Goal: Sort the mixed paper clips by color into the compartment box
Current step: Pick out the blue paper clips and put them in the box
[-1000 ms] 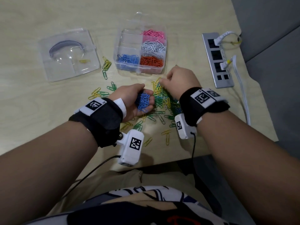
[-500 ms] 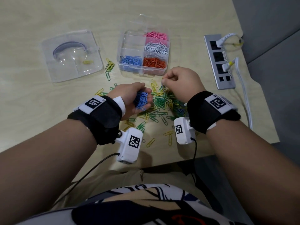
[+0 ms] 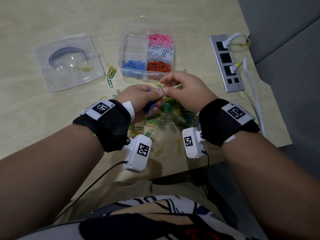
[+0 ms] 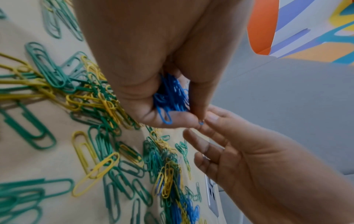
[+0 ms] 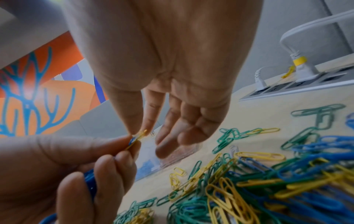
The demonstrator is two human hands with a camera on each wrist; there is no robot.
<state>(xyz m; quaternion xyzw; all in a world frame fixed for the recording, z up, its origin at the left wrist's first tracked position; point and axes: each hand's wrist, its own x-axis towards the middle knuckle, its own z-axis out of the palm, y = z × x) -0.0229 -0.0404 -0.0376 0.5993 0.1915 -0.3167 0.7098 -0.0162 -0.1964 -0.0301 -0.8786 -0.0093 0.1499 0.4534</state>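
The clear compartment box [image 3: 133,49] stands at the back, with pink, white, orange and blue clips in separate cells. A mixed pile of green, yellow and blue paper clips [image 3: 171,111] lies in front of it. My left hand [image 3: 153,94] grips a bunch of blue clips [image 4: 172,97] in its palm, just above the pile. Its thumb and forefinger also pinch a blue clip hooked to a yellow clip [image 5: 140,134]. My right hand [image 3: 165,86] meets it fingertip to fingertip and pinches the yellow clip between thumb and forefinger, its other fingers loose.
The box's clear lid [image 3: 69,63] lies at the left with one yellow clip on it. A few loose clips [image 3: 110,73] sit between lid and box. A grey power strip [image 3: 226,63] with white plugs and a cable runs along the right table edge.
My right hand has lifted off the pile and moved left to meet the left hand. The left hand has risen slightly and now pinches the joined clips too.
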